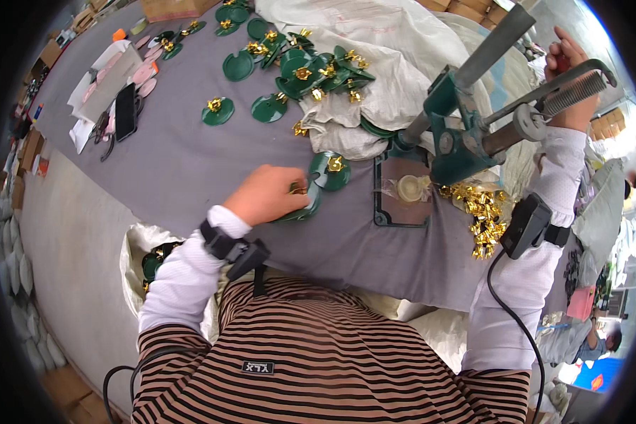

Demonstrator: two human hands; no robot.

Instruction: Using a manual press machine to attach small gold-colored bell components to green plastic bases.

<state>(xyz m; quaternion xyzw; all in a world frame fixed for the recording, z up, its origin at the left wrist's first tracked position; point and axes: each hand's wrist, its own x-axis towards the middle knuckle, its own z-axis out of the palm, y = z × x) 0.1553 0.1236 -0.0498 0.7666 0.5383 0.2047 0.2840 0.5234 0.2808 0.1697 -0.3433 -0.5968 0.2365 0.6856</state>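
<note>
My left hand (265,196) pinches a green plastic disc (305,206) with a gold metal piece on it, low over the table. Touching or just beside it lies another green disc (330,172) topped by a gold clip-like piece. At the upper right, my right hand (572,85) is raised with its fingers curled round a dark red handle (562,63) at the side of a green hand press (449,134). The press base (380,208) carries a pale round die (411,189), with nothing green on it. Beside the base is a heap of small gold metal pieces (484,219).
Many green discs with gold pieces (300,71) lie across the far table and a white woven sack (374,42). At the far left are a black phone (126,113), a white box (106,85) and pink discs (143,73). An open sack (136,265) stands below the table's left front edge.
</note>
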